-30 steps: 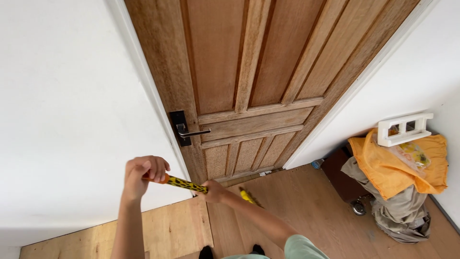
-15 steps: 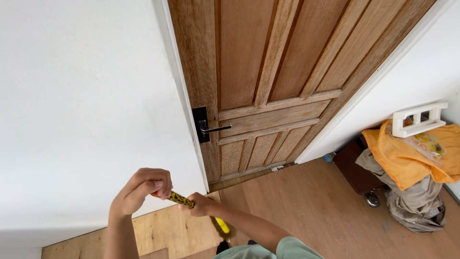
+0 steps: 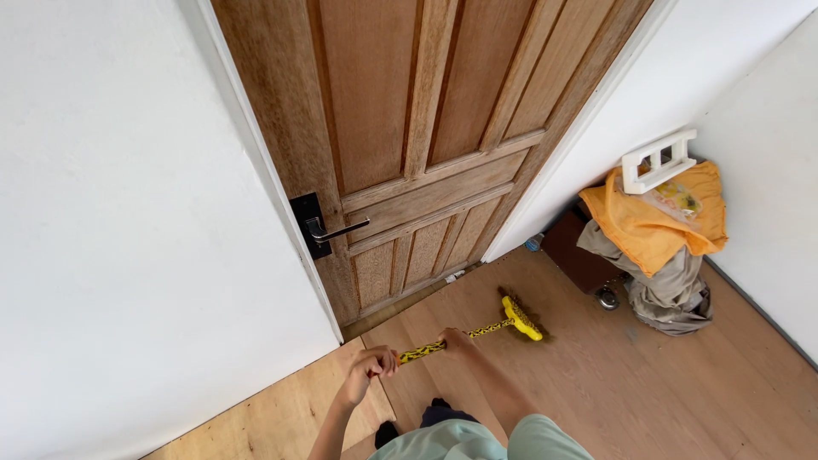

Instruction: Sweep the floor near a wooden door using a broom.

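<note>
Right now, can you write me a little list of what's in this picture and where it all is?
left hand: grips the top end of the broom handle
right hand: grips the handle lower down
broom: yellow head on the wooden floor
door: wooden, shut, black lever handle
corner: orange cloth over a pile, white plastic rack on top

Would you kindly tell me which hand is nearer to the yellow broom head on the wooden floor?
Right. The right hand grips the yellow-and-black handle partway down, closer to the yellow broom head; the left hand holds the handle's top end, farther away.
</note>
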